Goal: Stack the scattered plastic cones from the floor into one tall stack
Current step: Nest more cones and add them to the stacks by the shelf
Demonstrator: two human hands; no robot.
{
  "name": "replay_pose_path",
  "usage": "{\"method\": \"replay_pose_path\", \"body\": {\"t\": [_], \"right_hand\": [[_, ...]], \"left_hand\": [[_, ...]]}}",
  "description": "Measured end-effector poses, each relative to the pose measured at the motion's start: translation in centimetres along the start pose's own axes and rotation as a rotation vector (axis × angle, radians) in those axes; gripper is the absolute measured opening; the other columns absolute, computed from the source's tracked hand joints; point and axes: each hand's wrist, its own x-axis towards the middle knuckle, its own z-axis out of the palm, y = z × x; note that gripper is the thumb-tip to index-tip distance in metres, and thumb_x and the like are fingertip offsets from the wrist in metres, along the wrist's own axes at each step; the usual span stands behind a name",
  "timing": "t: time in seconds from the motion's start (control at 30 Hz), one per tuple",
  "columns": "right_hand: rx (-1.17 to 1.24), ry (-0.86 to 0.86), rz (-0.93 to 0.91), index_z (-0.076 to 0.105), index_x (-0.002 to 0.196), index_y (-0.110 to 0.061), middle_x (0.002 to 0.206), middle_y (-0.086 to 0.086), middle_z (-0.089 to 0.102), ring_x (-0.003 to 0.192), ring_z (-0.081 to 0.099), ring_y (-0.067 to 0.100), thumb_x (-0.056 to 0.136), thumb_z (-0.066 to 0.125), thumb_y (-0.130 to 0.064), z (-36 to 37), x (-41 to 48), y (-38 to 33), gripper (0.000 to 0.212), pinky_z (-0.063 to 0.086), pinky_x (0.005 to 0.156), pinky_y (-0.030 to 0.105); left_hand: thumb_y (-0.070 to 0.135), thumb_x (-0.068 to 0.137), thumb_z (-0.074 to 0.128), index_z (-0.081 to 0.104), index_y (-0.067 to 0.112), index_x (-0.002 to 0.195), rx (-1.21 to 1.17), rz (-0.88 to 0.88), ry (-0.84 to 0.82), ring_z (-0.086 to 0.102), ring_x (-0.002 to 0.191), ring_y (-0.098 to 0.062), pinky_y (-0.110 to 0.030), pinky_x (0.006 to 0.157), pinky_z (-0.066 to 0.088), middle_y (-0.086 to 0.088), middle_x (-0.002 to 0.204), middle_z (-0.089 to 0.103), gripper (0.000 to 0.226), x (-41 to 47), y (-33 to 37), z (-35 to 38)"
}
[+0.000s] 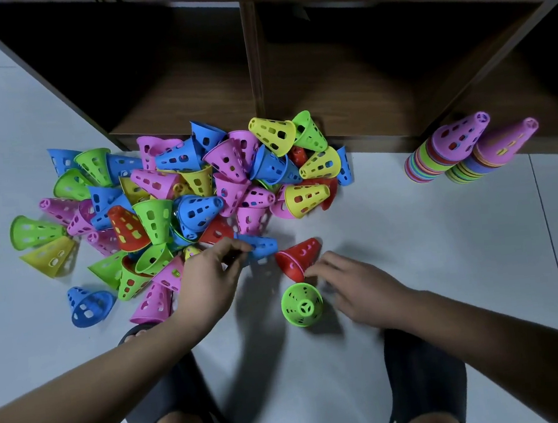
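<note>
Head view showed a heap (180, 201) of loose cones across the middle left of the frame, too tangled for an exact count: several dozen in blue, pink, green, yellow and red. Three cones lay apart at lower centre: one blue cone (262, 245), one red cone (299, 257) on its side, and one green cone (302, 304) standing upright. Two stacks (464, 154) stood side by side at centre right, each topped with a pink cone. The left hand (212, 280) pinched the rim of the blue cone between thumb and fingers. The right hand (357, 285) touched the red cone's rim with its fingertips, fingers loosely spread; whether it gripped, I could not tell. Everything rested on a pale tiled floor (410, 232). A dark wooden shelf (253, 59) with open compartments filled the top of the frame. Two feet in dark slippers (422, 375) showed at the bottom.
</note>
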Motion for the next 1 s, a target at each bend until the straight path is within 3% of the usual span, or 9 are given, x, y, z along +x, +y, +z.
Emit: {"method": "replay_pose_path", "body": {"t": [0.13, 0.23, 0.3, 0.4, 0.6, 0.7, 0.8, 0.87, 1.0], "right_hand": [[-0.183, 0.027, -0.06, 0.052, 0.141, -0.036, 0.133, -0.004, 0.047, 0.109, 0.061, 0.024, 0.09, 0.061, -0.013, -0.9, 1.1, -0.1, 0.056, 0.057, 0.073, 0.04], [-0.343, -0.013, -0.058, 0.043, 0.15, -0.04, 0.134, 0.0, 0.048, 0.109, 0.061, 0.028, 0.089, 0.065, -0.015, -0.5, 2.4, -0.5, 0.069, 0.055, 0.074, 0.039], [-0.421, -0.027, -0.057, 0.039, 0.154, -0.04, 0.135, 0.004, 0.049, 0.109, 0.062, 0.032, 0.085, 0.068, -0.011, -0.2, 3.1, -0.7, 0.08, 0.049, 0.071, 0.036], [-0.477, 0.047, -0.108, 0.055, 0.144, -0.027, 0.116, 0.008, 0.06, 0.092, 0.067, 0.034, 0.065, 0.078, -0.003, -0.5, 3.4, -0.6, 0.086, 0.039, 0.06, 0.033], [-0.374, 0.218, -0.078, 0.063, 0.123, -0.019, 0.108, 0.003, 0.059, 0.09, 0.063, 0.031, 0.076, 0.061, 0.004, -1.1, 2.9, 0.9, 0.052, 0.054, 0.067, 0.041], [-0.298, 0.323, -0.043, 0.063, 0.117, -0.02, 0.103, -0.001, 0.06, 0.087, 0.064, 0.028, 0.077, 0.072, 0.004, -1.9, 2.6, 1.2, 0.048, 0.053, 0.067, 0.036], [-0.13, 0.379, 0.005, 0.061, 0.112, -0.022, 0.1, -0.005, 0.061, 0.088, 0.063, 0.024, 0.094, 0.069, -0.01, -2.9, 2.2, 0.9, 0.023, 0.054, 0.072, 0.04], [0.018, 0.436, 0.043, 0.061, 0.11, -0.024, 0.096, -0.009, 0.062, 0.086, 0.062, 0.018, 0.1, 0.068, -0.019, -3.8, 1.7, 0.4, 0.013, 0.053, 0.075, 0.041], [0.247, 0.523, 0.185, 0.063, 0.105, -0.025, 0.082, -0.009, 0.063, 0.078, 0.06, 0.014, 0.102, 0.069, -0.029, -5.2, 0.3, -0.9, 0.008, 0.048, 0.07, 0.025]], "left_hand": [[0.021, 0.103, 0.069, 0.07, 0.032, 0.104, -0.133, -0.034, 0.001, 0.067, 0.081, -0.011, -0.032, 0.072, 0.055, 0.016, 0.089, 0.074, 0.011, -0.6, 0.6, -0.9], [0.022, 0.106, 0.065, 0.067, 0.035, 0.112, -0.253, -0.037, -0.019, 0.065, 0.082, -0.016, -0.038, 0.074, 0.056, 0.011, 0.093, 0.073, 0.015, -1.1, 1.4, -1.4], [0.021, 0.108, 0.062, 0.067, 0.034, 0.115, -0.314, -0.019, -0.057, 0.065, 0.084, -0.019, -0.043, 0.077, 0.056, 0.007, 0.095, 0.073, 0.016, -1.6, 1.9, -1.6], [0.021, 0.109, 0.06, 0.068, 0.034, 0.116, -0.359, 0.008, -0.123, 0.066, 0.087, -0.025, -0.047, 0.081, 0.056, 0.003, 0.093, 0.072, 0.017, -2.3, 2.4, -1.4], [0.023, 0.109, 0.059, 0.064, 0.038, 0.124, -0.413, 0.05, -0.226, 0.06, 0.08, -0.036, -0.056, 0.079, 0.056, -0.009, 0.081, 0.065, 0.021, -3.4, 3.0, -0.1], [0.026, 0.109, 0.057, 0.063, 0.038, 0.125, -0.436, 0.052, -0.265, 0.064, 0.084, -0.037, -0.056, 0.082, 0.057, -0.011, 0.088, 0.068, 0.021, -3.7, 3.3, 0.2], [0.028, 0.108, 0.055, 0.063, 0.036, 0.125, -0.454, 0.068, -0.264, 0.065, 0.086, -0.034, -0.053, 0.083, 0.058, -0.008, 0.093, 0.071, 0.02, -3.9, 3.6, 0.2], [0.02, 0.111, 0.056, 0.063, 0.033, 0.124, -0.478, 0.078, -0.248, 0.061, 0.078, -0.025, -0.041, 0.075, 0.055, -0.002, 0.087, 0.068, 0.02, -3.9, 4.0, 0.0], [0.013, 0.11, 0.056, 0.063, 0.03, 0.123, -0.489, 0.057, -0.246, 0.05, 0.07, -0.009, -0.025, 0.068, 0.045, 0.005, 0.078, 0.061, 0.023, -3.8, 4.3, 0.0]]}}
